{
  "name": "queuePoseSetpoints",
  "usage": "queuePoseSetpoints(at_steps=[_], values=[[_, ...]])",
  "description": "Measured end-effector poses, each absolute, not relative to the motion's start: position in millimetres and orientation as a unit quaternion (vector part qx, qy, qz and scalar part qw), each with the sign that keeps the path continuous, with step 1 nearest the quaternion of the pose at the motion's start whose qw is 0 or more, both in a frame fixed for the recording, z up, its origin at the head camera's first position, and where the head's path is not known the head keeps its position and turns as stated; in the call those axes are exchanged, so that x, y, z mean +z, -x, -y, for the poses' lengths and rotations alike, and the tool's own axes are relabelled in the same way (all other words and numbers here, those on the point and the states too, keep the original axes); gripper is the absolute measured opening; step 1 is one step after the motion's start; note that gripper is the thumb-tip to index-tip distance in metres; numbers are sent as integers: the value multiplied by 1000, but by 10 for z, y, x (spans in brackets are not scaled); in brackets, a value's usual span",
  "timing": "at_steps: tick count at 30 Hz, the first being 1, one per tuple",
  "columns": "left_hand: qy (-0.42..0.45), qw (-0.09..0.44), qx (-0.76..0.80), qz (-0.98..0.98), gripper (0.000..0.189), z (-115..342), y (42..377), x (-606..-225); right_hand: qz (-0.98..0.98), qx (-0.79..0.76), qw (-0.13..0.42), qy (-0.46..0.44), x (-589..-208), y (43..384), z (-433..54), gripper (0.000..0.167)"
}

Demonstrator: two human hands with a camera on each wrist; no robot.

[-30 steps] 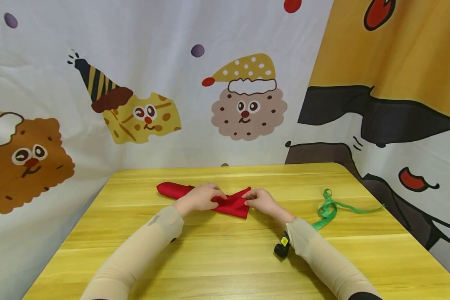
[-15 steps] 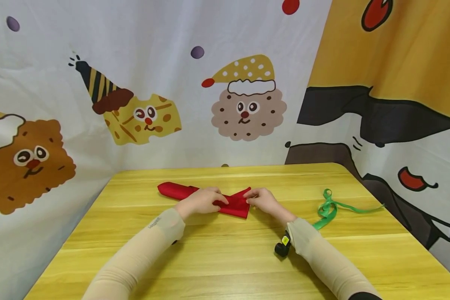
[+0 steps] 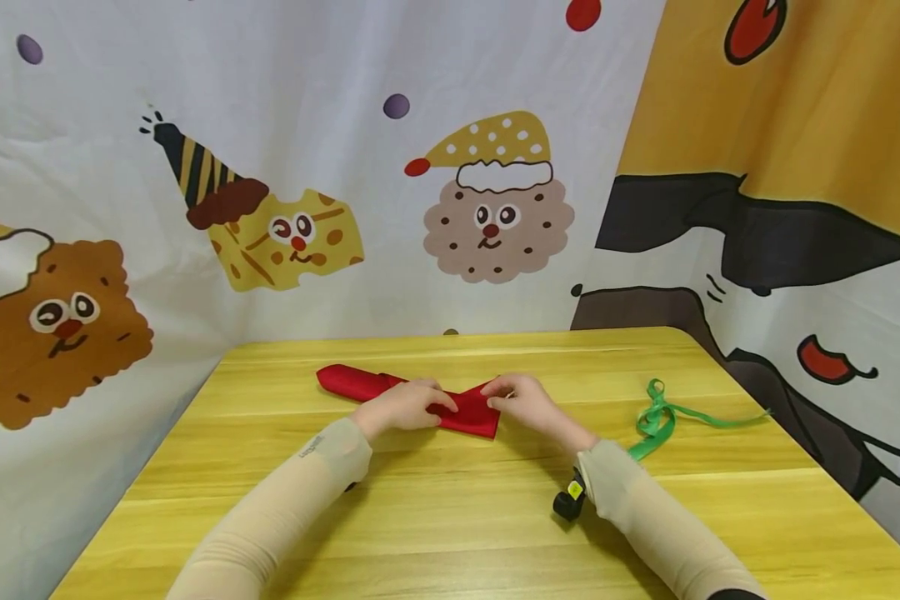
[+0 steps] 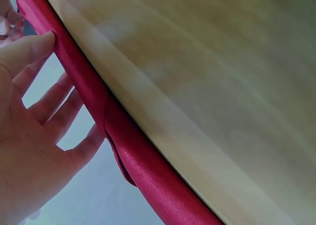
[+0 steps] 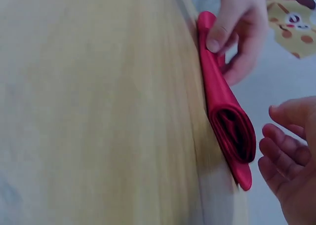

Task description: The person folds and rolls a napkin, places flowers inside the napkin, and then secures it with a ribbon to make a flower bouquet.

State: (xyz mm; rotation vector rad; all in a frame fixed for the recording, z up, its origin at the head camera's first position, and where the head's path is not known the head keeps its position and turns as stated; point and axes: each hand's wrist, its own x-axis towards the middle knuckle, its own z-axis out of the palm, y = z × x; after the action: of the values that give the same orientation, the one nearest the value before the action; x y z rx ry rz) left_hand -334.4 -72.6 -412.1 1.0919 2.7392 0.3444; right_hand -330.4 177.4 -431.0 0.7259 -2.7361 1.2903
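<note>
A roll of shiny red cloth [image 3: 352,382] lies on the pale yellow wood-grain tabletop [image 3: 435,517], under the left hand [image 3: 408,404] and reaching out on both sides of it. Its narrow end points away to that hand's left; its wider end, wound in layers, opens towards the right hand [image 3: 528,404]. The left hand holds the roll lightly, thumb on the near side and fingers spread along the far side. The right hand is just beside the wound end, fingers loosely bent and parted from the thumb, holding nothing.

The tabletop's far edge runs a little beyond both hands; on their near side the wood stretches broadly between the sleeves. Both forearms slant inward, the left in a beige sleeve [image 3: 292,492], the right in a matching beige sleeve [image 3: 660,517] with a small black device [image 3: 567,505] at the wrist. To the right hand's right lies a looped green ribbon [image 3: 660,432]. Beyond the hands hangs a white cartoon-printed fabric backdrop [image 3: 390,296].
</note>
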Motion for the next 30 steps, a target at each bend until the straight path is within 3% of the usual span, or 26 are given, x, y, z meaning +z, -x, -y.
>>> queuePoseSetpoints(at_steps=[5, 19, 30], values=[[-366, 98, 124, -917, 33, 718, 3369, -4149, 875, 382, 14, -296, -4331, 3266, -1718, 15], [-372, 132, 150, -907, 38, 783, 3378, -4152, 875, 370, -66, -306, -4400, 3233, -1730, 24], [-366, 141, 165, -905, 39, 804, 3383, -4118, 886, 306, -69, -341, -4401, 3272, -1718, 31]])
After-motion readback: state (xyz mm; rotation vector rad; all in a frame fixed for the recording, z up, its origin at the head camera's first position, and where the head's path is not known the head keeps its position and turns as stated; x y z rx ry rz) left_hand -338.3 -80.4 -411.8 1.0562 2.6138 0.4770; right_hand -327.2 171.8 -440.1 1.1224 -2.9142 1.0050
